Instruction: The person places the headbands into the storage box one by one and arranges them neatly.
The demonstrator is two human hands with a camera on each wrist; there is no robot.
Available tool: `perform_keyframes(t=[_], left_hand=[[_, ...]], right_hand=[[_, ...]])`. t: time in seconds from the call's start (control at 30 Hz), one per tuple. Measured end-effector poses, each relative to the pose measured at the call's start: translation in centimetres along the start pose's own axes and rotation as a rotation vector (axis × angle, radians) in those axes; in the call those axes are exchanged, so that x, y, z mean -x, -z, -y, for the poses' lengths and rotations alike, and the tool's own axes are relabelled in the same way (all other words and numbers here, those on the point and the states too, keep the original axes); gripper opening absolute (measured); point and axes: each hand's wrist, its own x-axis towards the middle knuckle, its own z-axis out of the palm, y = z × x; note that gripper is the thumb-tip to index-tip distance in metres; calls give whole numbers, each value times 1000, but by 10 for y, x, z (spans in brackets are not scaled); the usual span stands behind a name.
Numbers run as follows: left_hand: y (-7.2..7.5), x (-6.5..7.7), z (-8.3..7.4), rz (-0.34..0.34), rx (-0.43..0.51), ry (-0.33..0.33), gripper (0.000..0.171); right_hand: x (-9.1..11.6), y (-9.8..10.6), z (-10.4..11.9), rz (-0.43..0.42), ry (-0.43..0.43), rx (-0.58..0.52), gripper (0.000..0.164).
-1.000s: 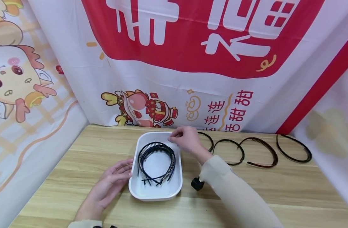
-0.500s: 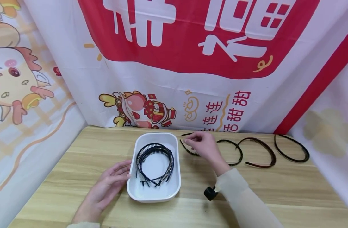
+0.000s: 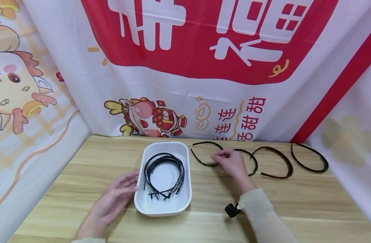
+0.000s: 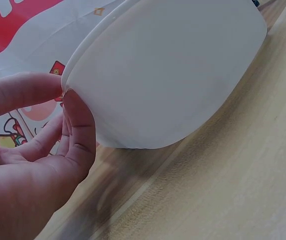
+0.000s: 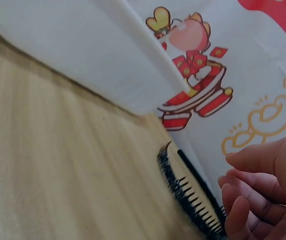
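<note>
In the head view, your left hand point(image 3: 114, 195) is at the left side of the white tub point(image 3: 162, 207), its fingers loosely extended. The tub stands on the wooden table point(image 3: 61, 192), and a pile point(image 3: 181, 172) of dark headbands lies inside it, roughly in a ring, their ends crossing toward you. Your right hand point(image 3: 234, 165) is right of the tub, over the bend of the first headband point(image 3: 207, 163); you cannot tell here whether your fingers touch it. The second headband point(image 3: 256, 164) lies partly behind that hand. Next to it is the reddish-brown third headband point(image 3: 291, 163), one end meeting the second, and farthest right is the fourth headband point(image 3: 313, 170). A printed cloth point(image 3: 161, 81) hangs behind.

In the left wrist view, your thumb tip and forefinger meet at the tub's rim, the other fingers bent behind.

In the right wrist view, your fingers are loosely bent, thumb and forefinger apart, just beside the toothed first headband, which runs partly behind them.
</note>
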Motion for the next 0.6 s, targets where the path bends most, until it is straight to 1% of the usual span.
perform_keyframes(t=[0.1,0.37,0.5,0.6], left_hand=[[0,0,0,3,2,2,52],[-1,0,0,0,2,4,51],[-1,0,0,-3,4,6,52],[-1,0,0,-3,9,5,52]], right_hand=[[0,-1,-7,-23,-30,-6,23],[1,-6,-17,-87,-61,37,20],[1,-9,-19,-111,-42,57,19],[0,-10,-18,-121,-14,98,19]])
